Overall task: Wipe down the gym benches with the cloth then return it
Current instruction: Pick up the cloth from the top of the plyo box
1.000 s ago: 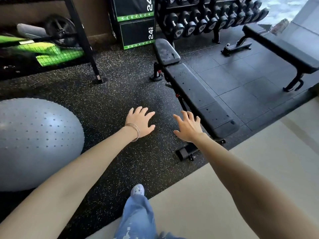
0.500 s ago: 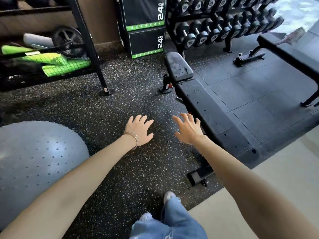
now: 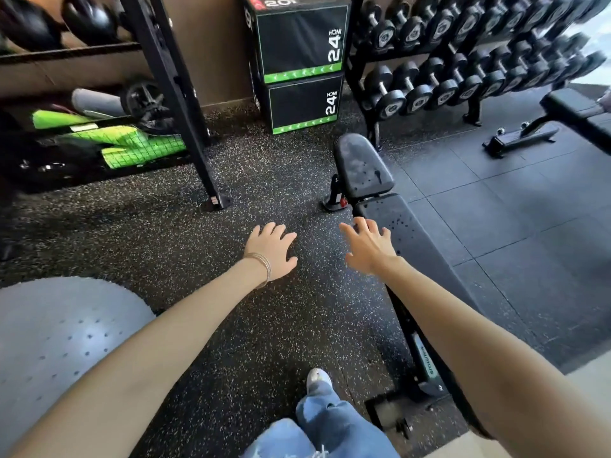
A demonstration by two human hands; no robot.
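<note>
In the head view both bare arms reach forward at mid-frame. The left hand (image 3: 272, 251) and the right hand (image 3: 370, 247) hold nothing, fingers spread apart. The right hand overlaps the left edge of the black adjustable bench (image 3: 426, 233), which runs from centre to lower right. A second bench (image 3: 572, 107) sits at the upper right.

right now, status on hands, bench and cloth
Left hand and right hand open, empty. Bench beside right hand; no cloth in view. Ball off to the left, not in the way.
</note>
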